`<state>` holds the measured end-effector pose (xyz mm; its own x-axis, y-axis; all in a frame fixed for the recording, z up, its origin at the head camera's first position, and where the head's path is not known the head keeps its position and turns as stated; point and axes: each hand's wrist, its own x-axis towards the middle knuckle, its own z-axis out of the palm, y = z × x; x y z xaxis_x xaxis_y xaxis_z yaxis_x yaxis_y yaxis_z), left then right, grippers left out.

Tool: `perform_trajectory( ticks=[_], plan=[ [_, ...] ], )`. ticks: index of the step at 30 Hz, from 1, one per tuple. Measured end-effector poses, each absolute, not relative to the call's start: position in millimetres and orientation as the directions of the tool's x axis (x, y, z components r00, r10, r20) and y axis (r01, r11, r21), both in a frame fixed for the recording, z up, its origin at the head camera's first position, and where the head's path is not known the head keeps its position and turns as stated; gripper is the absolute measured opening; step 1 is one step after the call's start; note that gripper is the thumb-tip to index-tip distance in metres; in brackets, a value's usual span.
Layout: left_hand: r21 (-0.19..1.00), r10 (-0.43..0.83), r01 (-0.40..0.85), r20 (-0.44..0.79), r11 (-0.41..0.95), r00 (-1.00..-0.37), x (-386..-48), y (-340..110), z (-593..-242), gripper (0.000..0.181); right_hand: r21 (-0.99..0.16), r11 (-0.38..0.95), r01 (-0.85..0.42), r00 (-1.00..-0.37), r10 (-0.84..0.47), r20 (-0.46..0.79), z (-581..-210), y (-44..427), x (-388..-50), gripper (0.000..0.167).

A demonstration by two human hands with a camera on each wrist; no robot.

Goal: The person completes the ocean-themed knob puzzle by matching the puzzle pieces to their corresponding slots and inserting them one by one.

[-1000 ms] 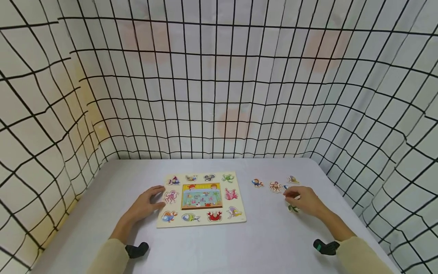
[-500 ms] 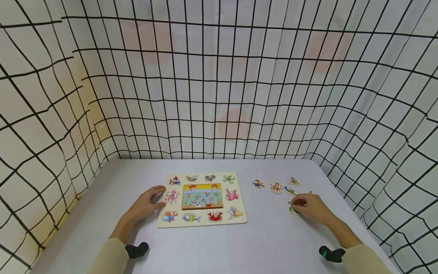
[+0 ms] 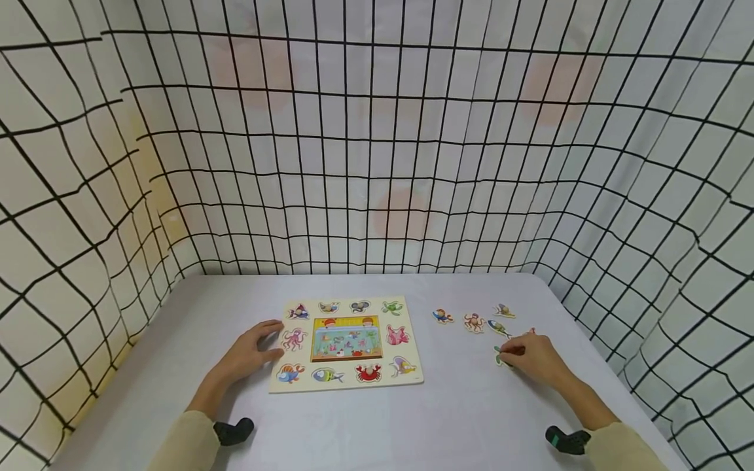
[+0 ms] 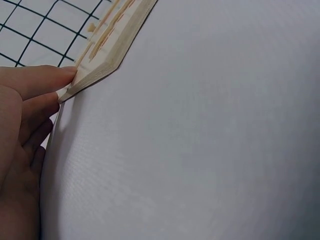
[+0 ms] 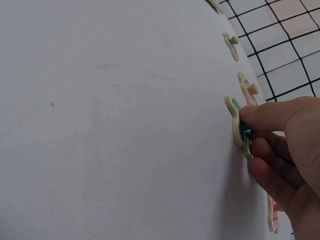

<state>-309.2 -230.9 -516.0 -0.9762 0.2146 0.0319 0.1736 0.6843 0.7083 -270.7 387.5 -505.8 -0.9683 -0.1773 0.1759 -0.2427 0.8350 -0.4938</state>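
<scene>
My right hand [image 3: 536,356] is at the right of the table, thumb and fingers pinching a green turtle puzzle piece [image 5: 236,125]. In the head view the turtle's left part shows beside the fingertips; its knob is hidden by them. My left hand [image 3: 250,350] rests at the left edge of a wooden sea-animal puzzle board [image 3: 351,376], thumb and forefinger spread and touching that edge. The left wrist view shows the thumb against the board's side [image 4: 95,75]. Pictured animals surround a fish-tank scene on the board.
Loose knobbed pieces lie beyond the right hand: a blue-and-orange fish [image 3: 443,316], an octopus [image 3: 474,322], a striped fish [image 3: 498,327] and a yellowish one [image 3: 503,311]. A pinkish piece [image 5: 272,215] is partly behind the right hand. Black grid netting [image 3: 377,176] encloses the white table.
My right hand has moved down and slightly right from beside the striped fish piece to the turtle piece, which it now pinches. My left hand and the board stay in place.
</scene>
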Motion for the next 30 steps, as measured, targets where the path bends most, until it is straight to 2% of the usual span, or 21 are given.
perform_trajectory(
  ticks=[12,21,30],
  plan=[
    [0.733,0.226,0.173,0.028,0.658,-0.974,-307.7,-230.4,-514.4,0.066,-0.474,0.850,-0.230,-0.971,-0.169,0.168,-498.6,376.8,-272.9,0.007],
    [0.734,0.222,0.164,0.019,0.659,-0.975,-307.7,-231.0,-513.8,0.065,-0.537,0.819,-0.201,-0.978,-0.137,0.156,-491.0,371.1,-275.2,0.007],
    [0.731,0.223,0.169,0.023,0.662,-0.974,-308.4,-231.8,-513.6,0.065,-0.530,0.823,-0.206,-0.978,-0.152,0.144,-483.2,365.7,-281.5,0.006]
  ],
)
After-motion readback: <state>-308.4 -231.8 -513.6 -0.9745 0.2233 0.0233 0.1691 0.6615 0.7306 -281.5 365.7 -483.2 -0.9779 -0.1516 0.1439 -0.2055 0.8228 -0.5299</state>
